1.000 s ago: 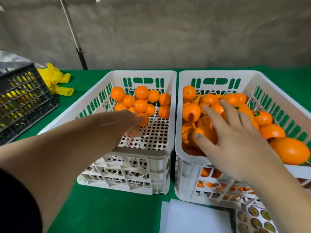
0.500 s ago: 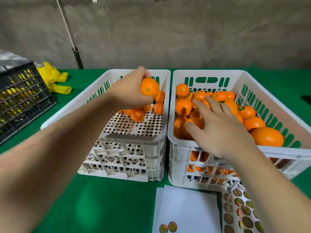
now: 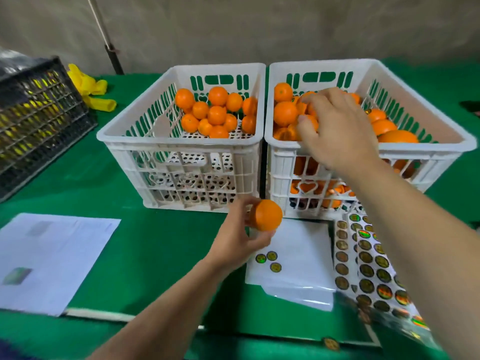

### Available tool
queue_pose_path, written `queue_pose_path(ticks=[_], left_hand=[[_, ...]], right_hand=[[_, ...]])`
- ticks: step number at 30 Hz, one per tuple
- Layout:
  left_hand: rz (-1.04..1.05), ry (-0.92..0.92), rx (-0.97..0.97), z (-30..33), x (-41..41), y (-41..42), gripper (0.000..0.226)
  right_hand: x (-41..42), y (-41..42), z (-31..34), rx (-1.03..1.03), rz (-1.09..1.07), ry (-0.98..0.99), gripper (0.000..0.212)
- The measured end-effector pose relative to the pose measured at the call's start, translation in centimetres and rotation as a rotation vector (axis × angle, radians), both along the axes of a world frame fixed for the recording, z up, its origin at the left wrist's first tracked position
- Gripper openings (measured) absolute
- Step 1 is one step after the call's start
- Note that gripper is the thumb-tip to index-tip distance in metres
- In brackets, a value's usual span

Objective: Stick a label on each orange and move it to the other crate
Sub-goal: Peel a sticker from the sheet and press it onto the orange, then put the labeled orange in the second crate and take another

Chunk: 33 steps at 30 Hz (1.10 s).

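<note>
Head view, sticker sheet: lying [image 3: 368, 271] nearest on the green desk [image 3: 161, 242], rows of round labels showing, right forearm crossing over it.
White backing sheet: sitting [image 3: 298, 255] just left of that, three loose labels [image 3: 270, 261] waiting on it right below the left hand.
Left hand: holding [image 3: 233, 242] one orange [image 3: 266, 215] in front of the crates, fingers curling around its left and underside, the top and right face staying bare.
Advice for this step: judging by the layout, keeping that bare face turned up and steady over the backing sheet is giving the other hand a clean spot to press a label flat.
Right hand: reaching [image 3: 337, 131] into the right crate [image 3: 441, 120], fingers bending down onto the heaped fruit; whether they are gripping one I cannot tell.
Risk: oranges rolling if the heap is being dragged sideways, so lifting straight up is looking safer.
Left crate: holding [image 3: 124, 136] a smaller cluster at its far end, near floor lying bare.
</note>
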<state>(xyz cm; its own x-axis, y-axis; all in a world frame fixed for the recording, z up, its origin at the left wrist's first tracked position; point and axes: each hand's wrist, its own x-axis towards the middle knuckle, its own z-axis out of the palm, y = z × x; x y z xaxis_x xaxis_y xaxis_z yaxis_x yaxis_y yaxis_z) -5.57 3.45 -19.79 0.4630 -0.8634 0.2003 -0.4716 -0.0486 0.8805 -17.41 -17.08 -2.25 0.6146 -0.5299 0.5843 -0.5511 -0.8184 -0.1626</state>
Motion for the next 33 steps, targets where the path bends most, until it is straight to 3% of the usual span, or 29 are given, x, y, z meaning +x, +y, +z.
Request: queue_pose_path(ticks=[3,5,7,9,12,14,20,24,27,29,31,33], left_hand=[[0.02,-0.177,0.09,-2.4,0.4,-0.5,0.067],[0.031,-0.348,0.087,-3.3,0.3,-0.7,0.068],[0.032,-0.437,0.053,-3.5,0.1,-0.9,0.068],[0.022,-0.432,0.017,-3.6,0.3,-1.2,0.068],[0.061,-0.351,0.047,-3.5,0.6,-1.2,0.07],[0.075,-0.331,0.072,-3.3,0.6,-1.2,0.071],[0.096,-0.356,0.086,-3.0,0.3,-1.2,0.072],[0.099,-0.361,0.095,-2.9,0.4,-1.2,0.071],[0.099,-0.359,0.099,-2.8,0.4,-1.3,0.071],[0.097,-0.357,0.096,-2.9,0.5,-1.4,0.071],[0.093,-0.356,0.094,-2.9,0.5,-1.4,0.072],[0.088,-0.366,0.082,-2.9,0.5,-1.4,0.072]], right_hand=[[-2.0,3.9,-3.3,-0.021,0.09,-0.252,0.037],[-4.1,8.0,-7.7,0.056,0.167,-0.272,0.026],[-5.7,10.8,-12.1,0.112,0.224,-0.124,0.016],[-6.4,11.9,-15.4,0.31,0.25,0.103,0.018],[-6.1,11.7,-17.2,0.542,0.224,0.415,0.049],[-5.5,11.5,-17.2,0.538,0.213,0.459,0.052],[-5.3,11.2,-16.1,0.485,0.241,0.335,0.024],[-6.0,11.1,-16.3,0.261,0.307,0.267,0.027],[-6.4,11.2,-17.2,0.161,0.383,0.227,0.016],[-6.5,10.9,-17.2,0.312,0.383,0.152,0.012],[-5.8,10.3,-16.1,0.685,0.325,-0.073,0.014],[-4.4,9.0,-14.9,0.924,0.242,-0.253,0.015]])
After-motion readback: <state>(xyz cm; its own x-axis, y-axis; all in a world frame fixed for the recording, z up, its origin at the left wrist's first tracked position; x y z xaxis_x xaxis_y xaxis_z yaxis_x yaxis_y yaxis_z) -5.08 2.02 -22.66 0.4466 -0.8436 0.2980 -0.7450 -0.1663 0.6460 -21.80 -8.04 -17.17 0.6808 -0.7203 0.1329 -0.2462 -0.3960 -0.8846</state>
